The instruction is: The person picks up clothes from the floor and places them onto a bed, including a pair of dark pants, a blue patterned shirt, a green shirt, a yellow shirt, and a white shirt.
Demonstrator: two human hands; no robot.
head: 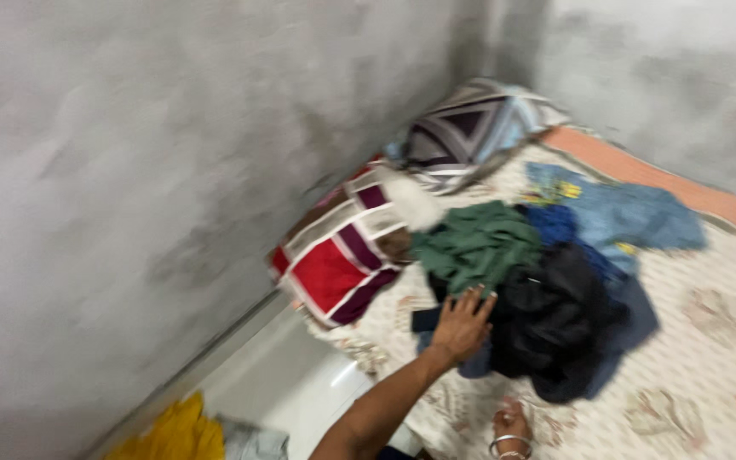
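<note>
A pile of clothes [530, 298] lies right of the frame's centre on a cream patterned bed sheet [700, 375]. The left hand [462, 324] rests on the pile's lower left edge, fingers spread and laid flat against a green garment [474, 243] and a black garment [555, 319]; it grips nothing. The right hand [511, 426] shows only in part at the bottom edge, with a metal bangle on the wrist, lying on the sheet just below the pile; I cannot tell whether its fingers are closed.

A blue garment [632, 217] spreads out to the upper right of the pile. A red and white pillow [334, 264] sits to the left, touching the green garment, and a striped pillow [470, 128] lies above it against the grey wall [129, 170]. A yellow cloth [176, 434] sits at the lower left.
</note>
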